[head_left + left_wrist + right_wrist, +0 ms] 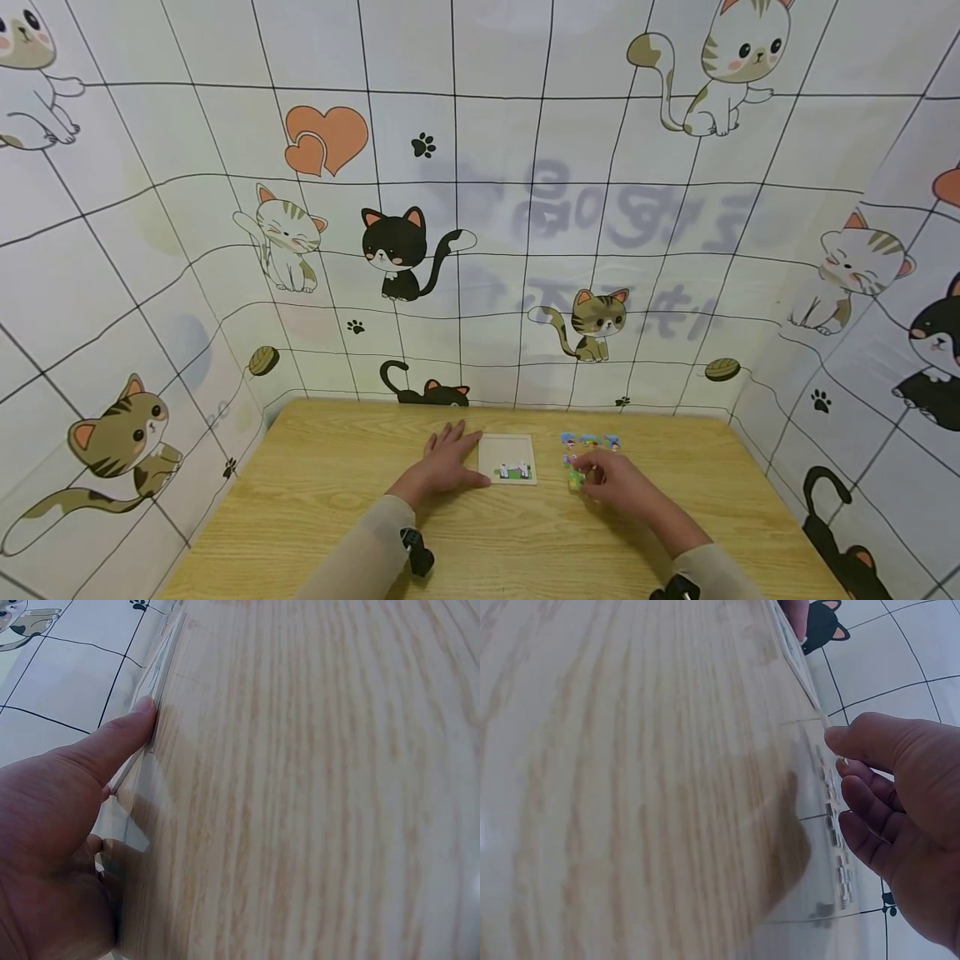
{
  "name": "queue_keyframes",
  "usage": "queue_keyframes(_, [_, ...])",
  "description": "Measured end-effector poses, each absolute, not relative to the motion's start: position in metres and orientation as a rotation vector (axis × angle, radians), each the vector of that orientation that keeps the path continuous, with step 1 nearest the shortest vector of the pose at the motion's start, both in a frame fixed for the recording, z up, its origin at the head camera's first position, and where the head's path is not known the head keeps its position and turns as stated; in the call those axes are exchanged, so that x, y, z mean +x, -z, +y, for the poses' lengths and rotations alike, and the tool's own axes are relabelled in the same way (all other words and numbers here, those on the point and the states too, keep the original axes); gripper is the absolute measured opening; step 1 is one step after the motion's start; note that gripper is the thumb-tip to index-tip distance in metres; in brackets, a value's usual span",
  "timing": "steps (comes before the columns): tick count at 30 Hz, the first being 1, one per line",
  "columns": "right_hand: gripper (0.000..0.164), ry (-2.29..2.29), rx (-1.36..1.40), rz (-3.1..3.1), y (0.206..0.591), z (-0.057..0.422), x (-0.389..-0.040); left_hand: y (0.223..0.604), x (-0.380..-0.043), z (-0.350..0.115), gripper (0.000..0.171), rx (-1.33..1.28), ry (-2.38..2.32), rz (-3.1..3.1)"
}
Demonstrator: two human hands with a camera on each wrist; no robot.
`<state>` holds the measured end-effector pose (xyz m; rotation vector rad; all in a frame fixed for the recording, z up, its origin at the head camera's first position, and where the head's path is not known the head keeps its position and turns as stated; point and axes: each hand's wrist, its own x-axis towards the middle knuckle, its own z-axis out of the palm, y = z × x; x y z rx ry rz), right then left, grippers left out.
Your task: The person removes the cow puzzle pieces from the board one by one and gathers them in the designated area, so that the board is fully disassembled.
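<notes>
A shallow square puzzle tray (506, 451) lies on the table, with several green and white puzzle pieces (514, 472) along its lower edge. My left hand (448, 462) rests at the tray's left side, fingers spread, its thumb (141, 712) touching the tray's edge. Right of the tray, my right hand (617, 482) pinches a yellow-green puzzle piece (575, 481) between thumb and index finger. Seen edge-on in the right wrist view, that piece is mostly hidden by the fingertips. Just beyond the right hand lie several loose blue and multicoloured puzzle pieces (591, 440), some partly covered by it.
The wooden table (337, 517) has its far edge against a white cloth (487, 233) printed with cats and grid lines. More of this cloth hangs at both sides. Dark wrist cameras (417, 552) sit on both sleeves.
</notes>
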<state>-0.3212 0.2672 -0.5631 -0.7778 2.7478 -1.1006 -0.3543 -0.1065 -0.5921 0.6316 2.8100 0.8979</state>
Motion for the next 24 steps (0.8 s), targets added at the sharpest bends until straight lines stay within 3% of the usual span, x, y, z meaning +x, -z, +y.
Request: queue_keyframes(24, [0.03,1.123,-0.737,2.703,0.579,0.266,-0.325,0.585,-0.352,-0.105,0.096,0.609,-0.806,2.817])
